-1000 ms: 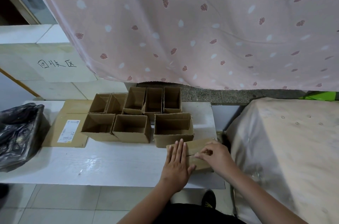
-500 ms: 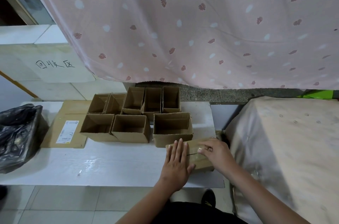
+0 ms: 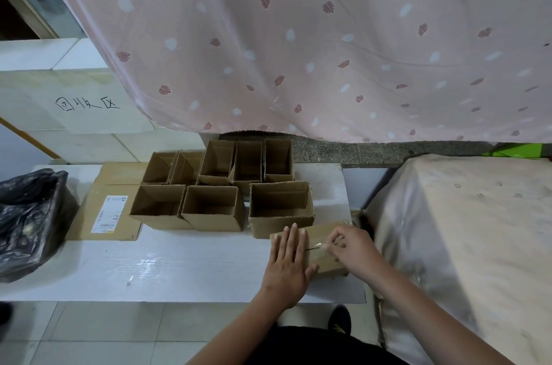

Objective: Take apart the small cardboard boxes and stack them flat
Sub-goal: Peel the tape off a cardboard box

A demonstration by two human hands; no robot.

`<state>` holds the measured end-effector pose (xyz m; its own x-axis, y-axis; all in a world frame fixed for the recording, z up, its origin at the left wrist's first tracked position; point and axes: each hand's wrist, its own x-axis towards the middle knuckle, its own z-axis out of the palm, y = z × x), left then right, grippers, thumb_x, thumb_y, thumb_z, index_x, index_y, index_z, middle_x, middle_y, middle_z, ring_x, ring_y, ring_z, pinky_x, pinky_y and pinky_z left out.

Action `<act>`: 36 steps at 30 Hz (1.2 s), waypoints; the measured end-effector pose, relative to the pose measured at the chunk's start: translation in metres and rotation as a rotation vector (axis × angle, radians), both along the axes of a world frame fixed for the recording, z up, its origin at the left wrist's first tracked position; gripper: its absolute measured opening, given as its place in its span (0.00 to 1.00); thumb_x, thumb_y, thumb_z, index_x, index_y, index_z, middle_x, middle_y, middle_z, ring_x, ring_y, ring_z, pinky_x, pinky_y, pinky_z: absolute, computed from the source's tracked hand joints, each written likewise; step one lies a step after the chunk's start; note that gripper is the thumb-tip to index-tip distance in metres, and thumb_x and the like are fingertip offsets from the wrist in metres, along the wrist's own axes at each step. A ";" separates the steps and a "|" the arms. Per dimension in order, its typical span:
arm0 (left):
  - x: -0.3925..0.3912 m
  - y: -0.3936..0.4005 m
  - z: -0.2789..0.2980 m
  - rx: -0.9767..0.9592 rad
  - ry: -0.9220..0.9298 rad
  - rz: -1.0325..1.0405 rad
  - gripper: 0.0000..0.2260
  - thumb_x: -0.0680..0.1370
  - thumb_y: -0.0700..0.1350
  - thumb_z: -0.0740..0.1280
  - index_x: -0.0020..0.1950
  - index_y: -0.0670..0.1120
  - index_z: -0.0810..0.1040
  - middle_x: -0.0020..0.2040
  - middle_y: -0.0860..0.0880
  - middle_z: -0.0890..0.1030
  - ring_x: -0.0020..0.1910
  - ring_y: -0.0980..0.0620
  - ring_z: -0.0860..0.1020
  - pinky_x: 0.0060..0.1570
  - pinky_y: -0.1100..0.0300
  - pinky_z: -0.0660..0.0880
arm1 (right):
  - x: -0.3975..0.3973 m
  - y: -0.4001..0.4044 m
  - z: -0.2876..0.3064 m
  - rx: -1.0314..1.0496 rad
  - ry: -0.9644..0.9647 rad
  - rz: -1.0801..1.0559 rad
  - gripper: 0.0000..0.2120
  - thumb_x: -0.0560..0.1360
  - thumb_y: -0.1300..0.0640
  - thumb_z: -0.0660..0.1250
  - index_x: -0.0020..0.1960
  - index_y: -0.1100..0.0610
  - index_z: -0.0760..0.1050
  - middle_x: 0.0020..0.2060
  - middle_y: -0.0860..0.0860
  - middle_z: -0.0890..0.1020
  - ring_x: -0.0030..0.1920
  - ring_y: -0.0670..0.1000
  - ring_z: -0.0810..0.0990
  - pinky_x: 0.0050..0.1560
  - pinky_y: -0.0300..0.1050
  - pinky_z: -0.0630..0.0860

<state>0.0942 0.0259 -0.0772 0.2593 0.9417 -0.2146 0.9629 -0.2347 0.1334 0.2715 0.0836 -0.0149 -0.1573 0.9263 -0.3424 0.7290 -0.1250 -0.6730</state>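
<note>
The cardboard box (image 3: 324,248) lies at the near right edge of the white table (image 3: 179,263), just in front of 8 open boxes (image 3: 213,185); the left hand (image 3: 288,257) presses it flat-fingered. The right hand (image 3: 349,248) pinches a strip of clear tape (image 3: 321,246) at its seam; I judge the step to be peeling, and next the tape must pull free so the flaps can unfold.

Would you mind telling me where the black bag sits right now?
The black bag sits at the table's far left edge, just left of the flat labelled cardboard.
</note>
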 end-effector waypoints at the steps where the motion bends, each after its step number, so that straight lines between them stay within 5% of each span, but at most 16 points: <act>1: 0.001 -0.001 0.002 -0.013 0.034 0.011 0.32 0.83 0.60 0.48 0.80 0.39 0.56 0.80 0.37 0.55 0.80 0.40 0.49 0.73 0.45 0.47 | 0.000 0.000 -0.001 0.041 -0.067 0.044 0.11 0.73 0.55 0.75 0.38 0.45 0.75 0.37 0.42 0.79 0.37 0.39 0.78 0.36 0.33 0.71; 6: 0.000 0.000 0.001 0.049 0.033 0.022 0.32 0.83 0.60 0.49 0.78 0.39 0.63 0.78 0.37 0.62 0.77 0.38 0.61 0.70 0.45 0.52 | -0.007 -0.001 -0.004 0.078 -0.118 0.322 0.24 0.78 0.64 0.67 0.69 0.43 0.73 0.54 0.41 0.74 0.55 0.43 0.74 0.60 0.42 0.72; 9: 0.001 0.002 0.001 0.014 0.007 0.001 0.32 0.84 0.60 0.45 0.81 0.40 0.51 0.80 0.37 0.51 0.79 0.37 0.49 0.73 0.45 0.45 | -0.015 0.001 -0.005 0.076 -0.207 0.326 0.14 0.81 0.58 0.63 0.64 0.49 0.79 0.57 0.49 0.74 0.59 0.51 0.76 0.62 0.47 0.74; 15: -0.002 0.003 -0.009 -0.021 -0.028 -0.018 0.33 0.82 0.62 0.38 0.79 0.43 0.34 0.79 0.41 0.32 0.77 0.41 0.31 0.74 0.45 0.34 | -0.019 0.003 -0.007 0.039 -0.290 0.379 0.13 0.82 0.55 0.62 0.65 0.50 0.78 0.61 0.52 0.74 0.57 0.52 0.77 0.59 0.46 0.75; 20: -0.002 0.003 -0.008 0.003 -0.031 -0.013 0.33 0.84 0.61 0.43 0.81 0.41 0.43 0.80 0.39 0.40 0.79 0.39 0.38 0.74 0.45 0.38 | -0.016 0.010 -0.008 0.041 -0.254 0.340 0.02 0.77 0.57 0.70 0.49 0.55 0.80 0.47 0.47 0.75 0.49 0.48 0.77 0.53 0.42 0.74; 22: -0.002 0.004 -0.008 0.025 -0.020 -0.002 0.33 0.84 0.61 0.44 0.81 0.40 0.47 0.80 0.39 0.45 0.79 0.39 0.43 0.73 0.45 0.41 | -0.013 0.010 -0.007 0.060 -0.238 0.317 0.03 0.76 0.60 0.71 0.45 0.53 0.78 0.46 0.46 0.73 0.47 0.46 0.75 0.52 0.40 0.74; 26: -0.002 0.004 -0.011 -0.022 -0.066 -0.010 0.33 0.82 0.63 0.39 0.80 0.43 0.35 0.79 0.42 0.32 0.77 0.45 0.28 0.75 0.45 0.34 | -0.010 0.007 -0.007 0.089 -0.214 0.321 0.09 0.75 0.63 0.70 0.41 0.51 0.75 0.49 0.45 0.70 0.49 0.45 0.74 0.54 0.38 0.74; 28: -0.002 0.005 -0.009 -0.010 -0.053 0.001 0.33 0.83 0.62 0.40 0.81 0.42 0.40 0.80 0.40 0.37 0.79 0.41 0.34 0.75 0.45 0.38 | -0.011 0.005 -0.010 0.113 -0.191 0.308 0.10 0.75 0.64 0.71 0.40 0.51 0.76 0.54 0.44 0.68 0.52 0.46 0.73 0.57 0.39 0.74; 32: -0.001 0.005 -0.004 0.014 -0.033 -0.010 0.33 0.83 0.61 0.42 0.81 0.41 0.44 0.80 0.39 0.41 0.78 0.38 0.39 0.74 0.44 0.40 | -0.016 0.006 -0.008 0.136 -0.201 0.297 0.05 0.76 0.63 0.70 0.45 0.54 0.80 0.58 0.44 0.68 0.54 0.46 0.75 0.58 0.41 0.74; 36: -0.001 0.004 -0.004 0.018 -0.022 -0.004 0.33 0.84 0.61 0.43 0.81 0.40 0.48 0.80 0.39 0.45 0.79 0.38 0.43 0.74 0.45 0.42 | -0.020 0.006 -0.004 0.160 -0.267 0.401 0.18 0.77 0.64 0.66 0.61 0.48 0.68 0.55 0.47 0.76 0.55 0.51 0.77 0.53 0.46 0.75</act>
<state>0.0931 0.0299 -0.0814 0.2678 0.9441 -0.1920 0.9587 -0.2414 0.1504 0.2515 0.0901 -0.0193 -0.4377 0.8550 -0.2783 0.8479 0.2894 -0.4443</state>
